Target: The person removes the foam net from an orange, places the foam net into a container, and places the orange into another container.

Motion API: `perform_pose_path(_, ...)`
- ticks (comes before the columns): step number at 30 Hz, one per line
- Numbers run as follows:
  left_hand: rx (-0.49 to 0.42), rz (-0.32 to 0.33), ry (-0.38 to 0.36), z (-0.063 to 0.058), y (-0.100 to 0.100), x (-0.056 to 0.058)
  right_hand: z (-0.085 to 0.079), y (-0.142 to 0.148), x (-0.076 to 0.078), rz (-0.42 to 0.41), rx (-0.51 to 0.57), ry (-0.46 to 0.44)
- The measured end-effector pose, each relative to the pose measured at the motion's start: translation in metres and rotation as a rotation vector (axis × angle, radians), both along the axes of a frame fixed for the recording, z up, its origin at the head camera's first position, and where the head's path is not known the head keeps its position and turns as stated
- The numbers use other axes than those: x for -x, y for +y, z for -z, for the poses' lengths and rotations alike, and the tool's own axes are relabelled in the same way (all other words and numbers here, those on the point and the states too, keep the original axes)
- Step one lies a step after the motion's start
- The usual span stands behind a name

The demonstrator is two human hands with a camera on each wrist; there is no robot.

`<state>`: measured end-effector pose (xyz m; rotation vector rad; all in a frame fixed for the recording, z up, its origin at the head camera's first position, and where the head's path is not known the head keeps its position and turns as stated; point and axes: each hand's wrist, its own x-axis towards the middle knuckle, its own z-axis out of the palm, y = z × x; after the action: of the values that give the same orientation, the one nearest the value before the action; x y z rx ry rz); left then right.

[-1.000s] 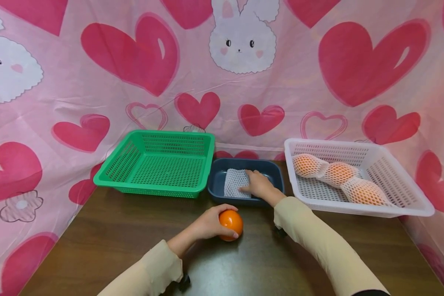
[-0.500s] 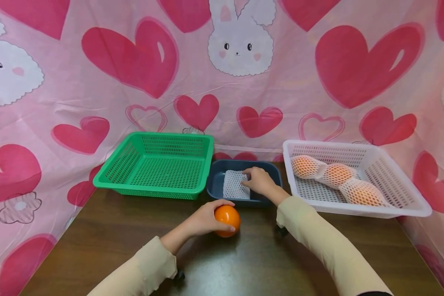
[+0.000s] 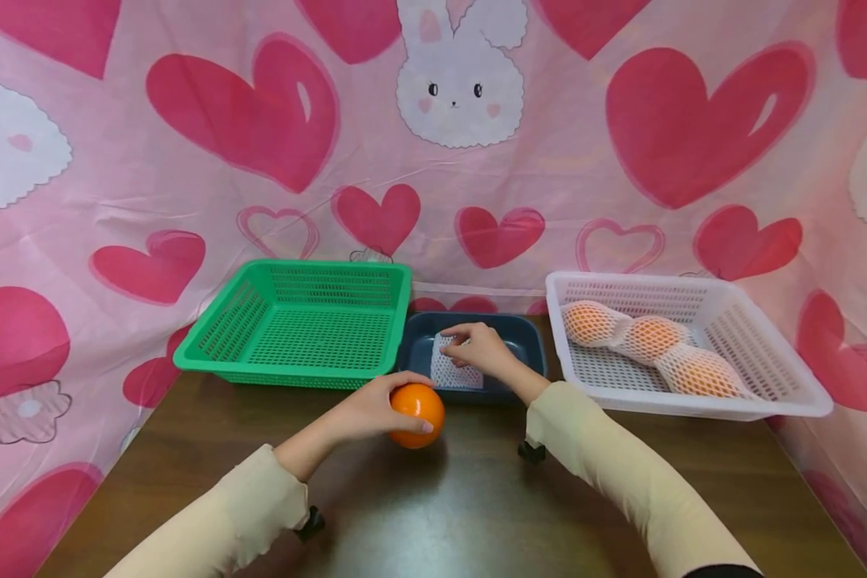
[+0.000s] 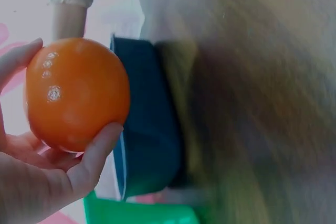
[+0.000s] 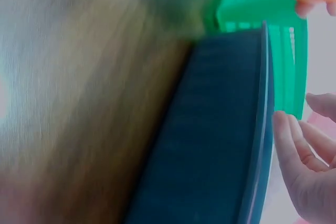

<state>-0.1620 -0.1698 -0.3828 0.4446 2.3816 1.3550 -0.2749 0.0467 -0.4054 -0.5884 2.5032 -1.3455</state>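
Note:
My left hand [image 3: 368, 409] grips an orange [image 3: 417, 415] between thumb and fingers, just in front of the dark blue tray [image 3: 523, 345]. In the left wrist view the orange [image 4: 79, 93] appears held off the wooden table. Inside the tray lies a white foam net sleeve [image 3: 457, 371], looking flat. Over this net is my right hand [image 3: 482, 353], its fingers bent loosely. A gap shows between thumb and fingertips of the right hand [image 5: 310, 166] in the right wrist view, with nothing seen between them. Whether it touches the net is unclear.
A green basket [image 3: 292, 373] stands left of the tray. On the right, a white basket [image 3: 694, 409] contains three net-wrapped oranges [image 3: 650, 339]. A pink heart-patterned cloth [image 3: 477, 185] hangs behind the brown wooden table [image 3: 433, 514].
My left hand has carried the orange to the left and slightly away from me. The right hand has shifted left over the net, which stays in the tray.

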Motion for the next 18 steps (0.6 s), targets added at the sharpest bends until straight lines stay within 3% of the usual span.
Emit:
perform_pose_path(6,0.013,-0.026,0.014,-0.017,-0.022,-0.001,0.003,-0.02,-0.012,0.01,0.23,-0.195)
perform_pose_path(12,0.068,-0.03,0.057,-0.038,-0.043,0.0,0.002,-0.041,-0.021,0.023,0.385,-0.355)
perform_pose_path(18,0.061,-0.108,0.063,-0.054,-0.067,0.006,0.007,-0.056,-0.025,0.029,0.526,-0.473)
